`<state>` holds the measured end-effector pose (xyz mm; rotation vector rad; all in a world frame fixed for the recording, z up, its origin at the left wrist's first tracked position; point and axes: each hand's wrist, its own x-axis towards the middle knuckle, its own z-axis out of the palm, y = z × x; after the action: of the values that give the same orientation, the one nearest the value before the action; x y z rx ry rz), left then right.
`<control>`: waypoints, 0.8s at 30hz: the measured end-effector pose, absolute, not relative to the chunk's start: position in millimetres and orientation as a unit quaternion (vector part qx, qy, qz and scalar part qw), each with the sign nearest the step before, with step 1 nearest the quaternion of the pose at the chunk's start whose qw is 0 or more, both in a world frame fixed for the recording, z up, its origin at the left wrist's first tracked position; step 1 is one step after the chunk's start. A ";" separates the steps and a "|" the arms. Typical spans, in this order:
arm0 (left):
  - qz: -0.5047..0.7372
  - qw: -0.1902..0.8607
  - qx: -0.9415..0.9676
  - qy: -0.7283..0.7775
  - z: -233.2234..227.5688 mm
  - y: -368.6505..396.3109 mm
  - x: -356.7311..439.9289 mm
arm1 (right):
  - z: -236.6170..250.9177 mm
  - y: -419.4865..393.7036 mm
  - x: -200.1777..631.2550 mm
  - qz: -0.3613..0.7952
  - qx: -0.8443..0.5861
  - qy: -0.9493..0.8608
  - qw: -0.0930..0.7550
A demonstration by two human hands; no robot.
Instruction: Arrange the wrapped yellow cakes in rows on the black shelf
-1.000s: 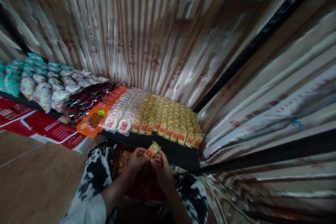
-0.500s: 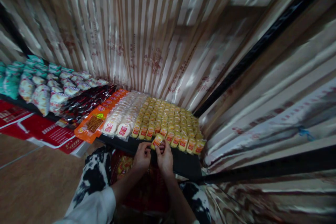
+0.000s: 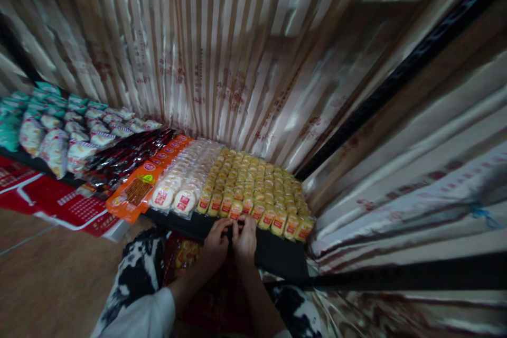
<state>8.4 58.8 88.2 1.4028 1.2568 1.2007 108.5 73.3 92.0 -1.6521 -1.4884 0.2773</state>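
A low black shelf (image 3: 277,253) carries rows of goods: small yellow wrapped snack packets (image 3: 257,182) packed at its right end, clear packs of round pale cakes (image 3: 184,179) just beside them, then flat orange packets (image 3: 137,190), dark red-black packets (image 3: 119,156), and white-and-teal bags (image 3: 55,127) farthest left.

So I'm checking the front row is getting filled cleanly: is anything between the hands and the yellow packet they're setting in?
Nothing visible. Left hand and right hand both touch the yellow snack packet in the front row on the black shelf, neighbouring packets either side.
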 end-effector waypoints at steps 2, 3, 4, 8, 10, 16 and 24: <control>0.471 0.440 0.567 0.513 90.2 59.7 7.9 | 88.6 71.9 109.0 0.082 -0.664 -0.611 0.423; 0.466 0.440 0.568 0.516 91.5 60.2 7.6 | 86.7 71.2 109.2 0.074 -0.668 -0.614 0.414; 0.462 0.440 0.570 0.518 92.8 60.8 7.4 | 84.8 70.6 109.5 0.071 -0.671 -0.616 0.407; 0.450 0.444 0.568 0.527 94.9 62.6 6.9 | 80.4 70.5 110.2 0.083 -0.666 -0.618 0.410; 0.447 0.446 0.568 0.528 93.8 62.9 6.7 | 80.6 71.5 110.1 0.087 -0.663 -0.618 0.412; 0.422 0.441 0.580 0.540 92.8 61.9 6.4 | 84.4 71.6 108.1 0.098 -0.668 -0.618 0.402; 0.431 0.390 0.614 0.534 109.0 25.2 -5.7 | 89.6 67.2 108.4 0.067 -0.655 -0.631 0.409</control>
<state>-5.7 25.2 109.0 1.5601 1.3577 1.0964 108.4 67.2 89.6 -1.6508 -1.5900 0.1679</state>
